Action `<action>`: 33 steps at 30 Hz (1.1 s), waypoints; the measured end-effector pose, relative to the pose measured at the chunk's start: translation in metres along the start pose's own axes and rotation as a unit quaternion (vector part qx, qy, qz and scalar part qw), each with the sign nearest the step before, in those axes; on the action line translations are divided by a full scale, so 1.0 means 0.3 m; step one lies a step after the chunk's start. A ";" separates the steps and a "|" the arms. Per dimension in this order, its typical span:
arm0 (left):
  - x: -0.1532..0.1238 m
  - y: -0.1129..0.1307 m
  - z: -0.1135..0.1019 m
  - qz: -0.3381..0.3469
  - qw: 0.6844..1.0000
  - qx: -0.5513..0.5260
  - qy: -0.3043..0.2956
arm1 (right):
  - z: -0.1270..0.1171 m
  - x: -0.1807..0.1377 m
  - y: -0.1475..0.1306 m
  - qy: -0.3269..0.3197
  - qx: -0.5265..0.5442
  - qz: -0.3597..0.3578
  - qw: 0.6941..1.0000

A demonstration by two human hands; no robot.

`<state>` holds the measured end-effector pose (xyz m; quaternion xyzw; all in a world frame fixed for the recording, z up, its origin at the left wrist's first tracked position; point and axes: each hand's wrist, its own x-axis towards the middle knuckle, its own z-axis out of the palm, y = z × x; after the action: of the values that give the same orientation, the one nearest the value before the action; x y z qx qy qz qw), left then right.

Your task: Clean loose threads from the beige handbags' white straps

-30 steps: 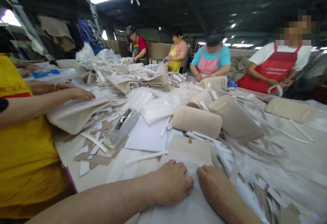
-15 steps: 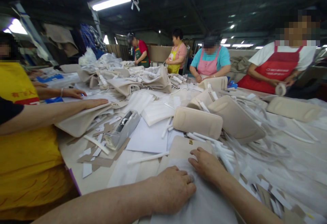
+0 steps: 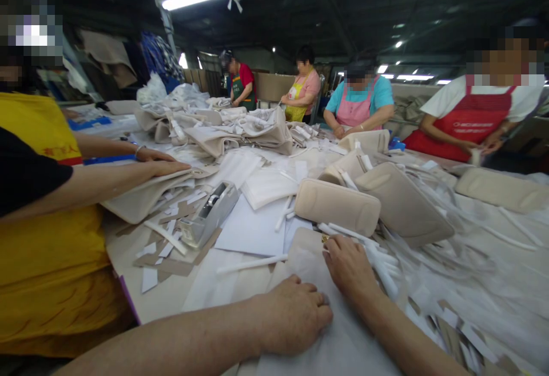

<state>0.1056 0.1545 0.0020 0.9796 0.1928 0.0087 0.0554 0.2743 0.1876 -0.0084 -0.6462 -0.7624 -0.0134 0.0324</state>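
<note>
A beige bag panel (image 3: 299, 237) with a gold clasp (image 3: 325, 238) at its upper edge lies in front of me. A thin, translucent white sheet (image 3: 309, 264) covers most of it. My left hand (image 3: 295, 316) rests on the sheet, knuckles up, its fingers curled down against it. My right hand (image 3: 349, 261) lies over the panel's upper right, with fingertips at the clasp and fingers lightly bent. Just beyond sits a padded beige bag (image 3: 337, 206), and white rolled tubes (image 3: 381, 261) lie to the right of my right hand.
A tape dispenser (image 3: 210, 216) stands left of some white sheets (image 3: 253, 227). Paper and card scraps (image 3: 158, 258) litter the table. Beige bags (image 3: 403, 201) are heaped ahead. At left, a person in a yellow apron (image 3: 47, 261) touches a beige bag (image 3: 141, 196); other people work across the table.
My right hand has shifted up to the clasp, its fingers closer together. The white sheet reaches higher on the panel. The person at left has leaned in, hands slightly moved.
</note>
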 end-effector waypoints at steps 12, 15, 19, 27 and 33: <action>0.035 -0.025 -0.075 -0.058 0.987 -0.101 -0.109 | 0.014 -0.169 0.039 -0.146 0.112 -0.012 0.983; 0.082 -0.052 -0.090 -0.122 0.975 -0.124 -0.137 | 0.011 -0.176 0.042 -0.141 0.121 -0.015 0.982; 0.143 -0.092 -0.075 -0.173 0.966 -0.100 -0.165 | 0.002 -0.161 0.056 -0.149 0.159 -0.012 0.976; 0.190 -0.166 -0.076 -0.163 0.945 -0.086 -0.270 | 0.014 -0.110 0.095 -0.192 0.185 0.012 0.964; 0.197 -0.217 -0.041 -0.129 0.937 -0.160 -0.282 | 0.014 -0.107 0.099 -0.204 0.176 0.006 0.963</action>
<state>0.1353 0.2380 0.0066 0.8870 0.2896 -0.2442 0.2642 0.3087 0.1613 -0.0152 -0.6241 -0.7392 0.2530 -0.0107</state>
